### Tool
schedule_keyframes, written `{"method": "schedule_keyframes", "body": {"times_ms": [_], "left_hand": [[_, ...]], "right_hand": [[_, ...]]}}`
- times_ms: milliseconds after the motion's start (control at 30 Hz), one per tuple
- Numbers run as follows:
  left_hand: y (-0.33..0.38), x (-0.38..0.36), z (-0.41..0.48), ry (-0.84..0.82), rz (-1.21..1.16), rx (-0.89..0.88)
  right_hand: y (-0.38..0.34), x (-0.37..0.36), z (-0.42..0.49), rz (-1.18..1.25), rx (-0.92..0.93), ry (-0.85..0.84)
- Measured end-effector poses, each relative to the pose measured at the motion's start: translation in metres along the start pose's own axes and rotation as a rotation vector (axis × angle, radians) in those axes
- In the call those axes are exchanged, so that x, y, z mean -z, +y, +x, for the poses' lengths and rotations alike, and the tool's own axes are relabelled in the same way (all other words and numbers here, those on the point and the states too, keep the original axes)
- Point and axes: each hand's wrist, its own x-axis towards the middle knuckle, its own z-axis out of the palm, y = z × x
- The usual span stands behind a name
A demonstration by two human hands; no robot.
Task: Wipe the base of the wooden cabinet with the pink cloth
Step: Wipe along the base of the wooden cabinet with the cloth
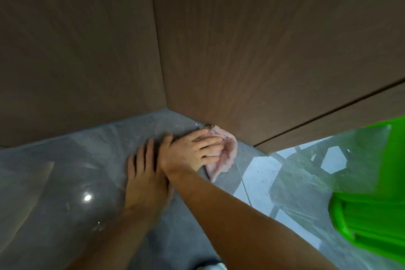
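Dim, soft-focus view — lamp glare on glossy floor (87, 197).

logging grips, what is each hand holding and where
The right hand presses the crumpled pink cloth under spread fingers, across its middle. The left hand holds nothing, flat on the floor.

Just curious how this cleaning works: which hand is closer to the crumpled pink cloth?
Right. The right hand presses on the crumpled pink cloth at the wooden cabinet base; the left hand rests flat on the grey floor beside it, off the cloth.
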Motion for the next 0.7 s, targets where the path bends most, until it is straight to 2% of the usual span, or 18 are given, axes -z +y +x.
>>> {"method": "schedule_keyframes", "body": {"times_ms": [67,133,200,300,367,433,533,633,700], "left_hand": [[-0.01,-0.002,0.0,-0.018,-0.055,0.136],[-0.022,0.009,0.028,-0.142,-0.033,0.239],[-0.031,0.015,0.044,-0.162,-0.048,0.262],[-0.027,-0.004,0.005,0.022,-0.095,0.188],[-0.027,-0.023,-0.018,0.115,-0.082,0.184],[-0.029,-0.029,-0.013,0.155,-0.061,0.178],[-0.032,-0.039,-0.005,0.202,-0.025,0.174],[-0.032,-0.051,-0.006,0.253,0.006,0.187],[-0.034,-0.051,-0.002,0.273,-0.014,0.183]], "right_hand": [[-0.039,-0.022,-0.009,0.025,0.099,-0.04],[-0.059,-0.045,-0.03,-0.006,0.364,-0.067],[-0.06,-0.052,-0.043,-0.076,0.664,-0.097],[-0.019,-0.023,-0.009,-0.264,0.972,-0.022],[0.03,0.012,0.024,-0.407,1.09,0.053],[0.082,0.044,0.047,-0.496,1.075,0.115],[0.146,0.072,0.042,-0.435,0.886,0.118],[0.159,0.078,0.028,-0.254,0.727,0.07],[0.142,0.078,0.026,-0.122,0.684,0.147]]}}
